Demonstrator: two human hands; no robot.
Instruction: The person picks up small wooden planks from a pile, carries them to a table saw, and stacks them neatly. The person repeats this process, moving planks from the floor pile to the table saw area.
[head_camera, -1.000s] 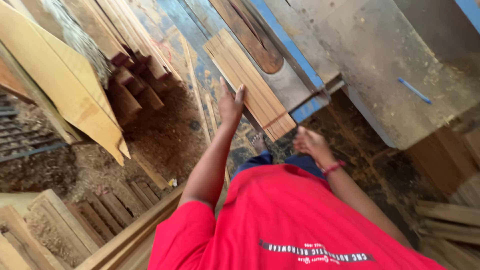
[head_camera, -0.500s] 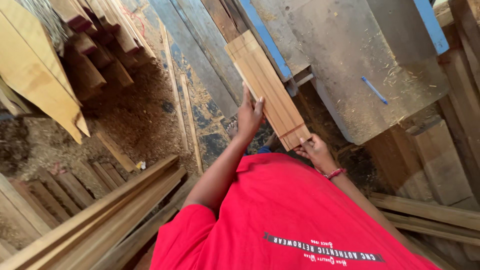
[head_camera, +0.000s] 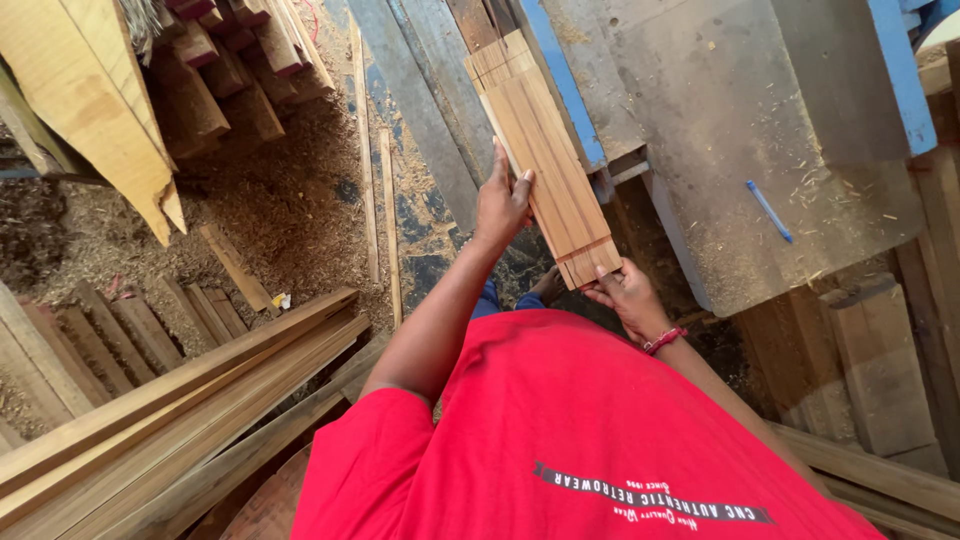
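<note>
The person in the red shirt (head_camera: 580, 440) stands over a flat bundle of thin wooden slats (head_camera: 540, 165), laid side by side so they read as one long board. The bundle's far end lies up along the blue edge of the saw table (head_camera: 760, 130); its near end points back at the person's body.

The left hand (head_camera: 503, 200) lies open along the bundle's left edge, palm against the wood and fingers spread, pressing rather than clutching, which would keep the loose slats from fanning apart. The right hand (head_camera: 625, 297) cups the near end from below and the side, fingers curled around the cut ends. That looks like a steadying grip that keeps the ends flush, though from up here I can't quite see how tightly it closes.

A blue pen (head_camera: 768, 210) lies on the dusty table top, well apart from the bundle. Sawdust (head_camera: 280, 210) covers the floor to the left, with dark offcuts (head_camera: 220, 80) heaped beyond it and long planks (head_camera: 190, 400) stacked at an angle beside the person's left arm.
</note>
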